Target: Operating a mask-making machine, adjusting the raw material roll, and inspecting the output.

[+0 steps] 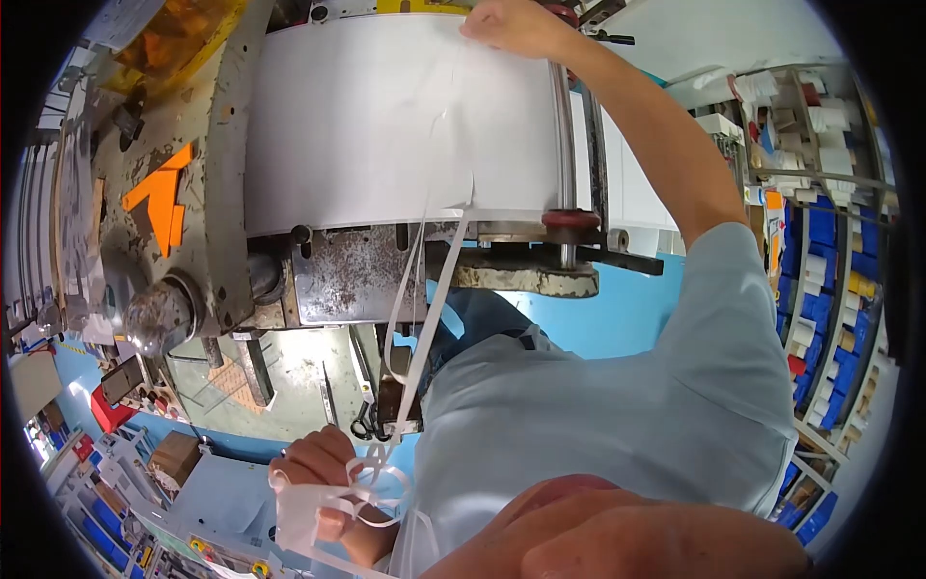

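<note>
A wide white sheet (367, 116) is stretched across a worn metal machine. Over its far edge, my right hand (511, 27) is closed with the fingertips pressed together. What they pinch is too small to tell, though a faint thin line runs down the sheet from there. Narrow white strips (431, 318) hang from the sheet's near edge and lead down to my left hand (323, 463). That hand is closed on a loose tangle of these strips, with loops curling beside the wrist.
A steel roller bar with a red collar (570, 220) borders the sheet on the right. Scissors (365, 415) and a slim knife-like tool (326, 391) lie on a lower shelf. At left stands a machine side plate (217, 174) with orange tape. Shelves with blue bins (820, 261) line the right.
</note>
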`<state>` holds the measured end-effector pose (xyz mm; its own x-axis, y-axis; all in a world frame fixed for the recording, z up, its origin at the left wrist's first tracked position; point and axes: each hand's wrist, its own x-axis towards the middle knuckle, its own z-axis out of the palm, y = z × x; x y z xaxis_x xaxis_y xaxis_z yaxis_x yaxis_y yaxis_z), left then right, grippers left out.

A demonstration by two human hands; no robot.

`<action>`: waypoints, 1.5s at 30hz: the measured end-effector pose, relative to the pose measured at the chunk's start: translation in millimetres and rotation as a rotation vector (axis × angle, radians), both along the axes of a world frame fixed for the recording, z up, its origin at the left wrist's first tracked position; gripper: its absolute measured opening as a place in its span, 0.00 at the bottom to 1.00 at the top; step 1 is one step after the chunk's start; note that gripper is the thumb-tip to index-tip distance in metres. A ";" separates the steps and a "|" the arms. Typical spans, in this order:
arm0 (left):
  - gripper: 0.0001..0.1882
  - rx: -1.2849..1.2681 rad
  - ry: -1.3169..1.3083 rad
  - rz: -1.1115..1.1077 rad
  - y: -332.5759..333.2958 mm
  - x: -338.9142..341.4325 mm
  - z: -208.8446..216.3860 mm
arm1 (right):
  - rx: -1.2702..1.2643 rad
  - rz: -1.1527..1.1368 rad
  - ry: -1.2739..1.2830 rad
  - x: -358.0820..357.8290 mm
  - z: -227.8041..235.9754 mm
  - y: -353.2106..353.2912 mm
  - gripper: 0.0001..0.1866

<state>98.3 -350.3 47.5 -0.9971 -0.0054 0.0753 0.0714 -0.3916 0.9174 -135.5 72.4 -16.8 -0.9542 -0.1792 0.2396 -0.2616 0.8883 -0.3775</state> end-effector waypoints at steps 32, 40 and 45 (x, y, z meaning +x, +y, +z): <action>0.27 -0.224 -0.095 -0.068 -0.2 -26.3 12.2 | 0.336 -0.102 -0.342 -76.2 -7.7 15.3 0.16; 0.28 -0.151 -0.119 0.069 6.2 -20.8 6.1 | 0.489 -0.057 -0.291 -84.5 -11.9 10.5 0.15; 0.28 -0.164 -0.128 0.114 9.6 -20.0 2.9 | 0.164 0.171 -0.099 -71.4 -9.1 24.0 0.15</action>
<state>78.4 -340.7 50.4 -0.9923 -0.1164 -0.0426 -0.0145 -0.2324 0.9725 -206.9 96.5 -26.0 -0.9240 -0.3688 0.1006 -0.3822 0.8856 -0.2638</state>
